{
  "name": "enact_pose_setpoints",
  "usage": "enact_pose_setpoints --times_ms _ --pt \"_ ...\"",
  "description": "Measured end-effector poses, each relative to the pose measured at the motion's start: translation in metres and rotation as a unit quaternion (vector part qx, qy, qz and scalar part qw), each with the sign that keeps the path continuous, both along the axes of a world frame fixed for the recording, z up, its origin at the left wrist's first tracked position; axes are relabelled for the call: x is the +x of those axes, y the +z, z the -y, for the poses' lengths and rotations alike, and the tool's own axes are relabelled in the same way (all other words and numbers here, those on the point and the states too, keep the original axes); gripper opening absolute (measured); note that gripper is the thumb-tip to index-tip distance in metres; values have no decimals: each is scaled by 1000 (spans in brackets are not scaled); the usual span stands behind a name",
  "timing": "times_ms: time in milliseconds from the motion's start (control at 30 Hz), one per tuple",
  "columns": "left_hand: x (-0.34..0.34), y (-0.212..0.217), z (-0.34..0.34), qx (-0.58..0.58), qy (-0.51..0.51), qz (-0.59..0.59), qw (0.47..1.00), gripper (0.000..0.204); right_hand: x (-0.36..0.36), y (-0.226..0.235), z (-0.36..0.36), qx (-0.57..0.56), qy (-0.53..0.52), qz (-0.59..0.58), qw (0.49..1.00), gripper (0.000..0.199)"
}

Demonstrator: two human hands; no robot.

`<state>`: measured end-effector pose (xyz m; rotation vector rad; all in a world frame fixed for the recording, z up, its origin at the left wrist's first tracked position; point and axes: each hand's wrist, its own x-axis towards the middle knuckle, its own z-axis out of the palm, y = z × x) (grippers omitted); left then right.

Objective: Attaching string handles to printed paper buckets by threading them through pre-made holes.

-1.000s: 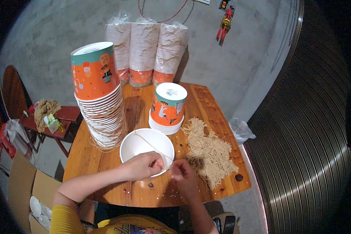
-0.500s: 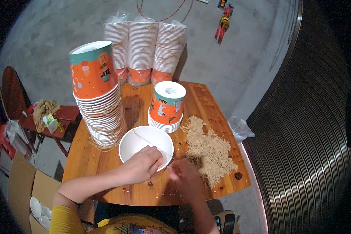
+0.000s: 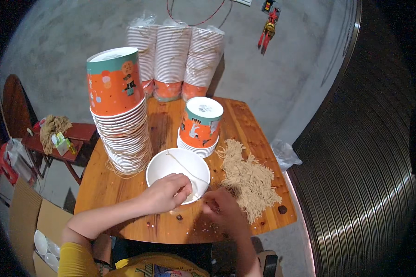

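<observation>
Bending in toward each other, two bare hands work at the near rim of a round white bowl (image 3: 159, 166) in the head view. The bowl sits open side up on a brown wooden desk (image 3: 245, 124), near the front. A thin tan string (image 3: 185, 168) runs across the bowl and over its right side, toward the right hand (image 3: 221, 205). The left hand (image 3: 173, 191) is over the bowl's front edge. Each grip is curled in, but I cannot tell if either one is closed on the string. Just right of the bowl lies a messy pile of tan strings (image 3: 252, 182). Behind the bowl is a short stack of upside-down orange and green tubs (image 3: 200, 131). To the left stands a tall stack of orange and green tubs (image 3: 118, 92), with loose strings around its white rims. At the back are three white stacks in clear plastic (image 3: 172, 55).
</observation>
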<state>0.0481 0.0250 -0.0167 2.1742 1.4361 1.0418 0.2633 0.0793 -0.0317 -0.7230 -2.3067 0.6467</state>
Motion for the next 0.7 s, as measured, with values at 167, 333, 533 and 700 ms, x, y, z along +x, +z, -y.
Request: enact_pose_setpoints --times_ms 167,333,533,700 --pt "5 5 4 -30 -6 26 999 8 -9 -6 4 32 -6 -20 999 17" --pt "5 1 8 14 27 -36 999 10 -8 -10 13 -13 -29 49 998 18" --pt "1 6 19 8 49 -42 998 16 4 -1 7 100 -34 19 994 13" --pt "-8 0 22 50 -12 -117 992 17 -2 24 -16 205 15 -57 977 13"
